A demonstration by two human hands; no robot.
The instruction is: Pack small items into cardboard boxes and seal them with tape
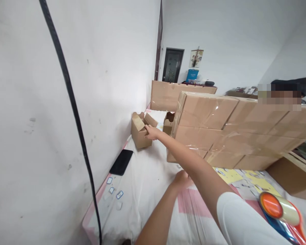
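Observation:
My right hand [151, 132] reaches far forward, its fingers curled at the near top edge of a small open cardboard box [142, 137] by the wall. The box's flaps are up, and its contents are not visible. Nearer to me, low over the cloth-covered surface [145, 177], is my left hand [183, 180]. My right forearm hides its fingers, so what it touches cannot be made out. A large block of taped cardboard boxes [201, 112] stands right of my hands. Partly behind its left edge is another open cardboard box [167, 126].
A black tablet-like slab [121, 162] and several small blue-edged labels [119, 194] lie along the wall side. A tape dispenser [283, 209] sits at the lower right. An open carton [293, 173] stands at the right. A black cable [72, 98] hangs at the left. Behind the stack is a person [292, 90].

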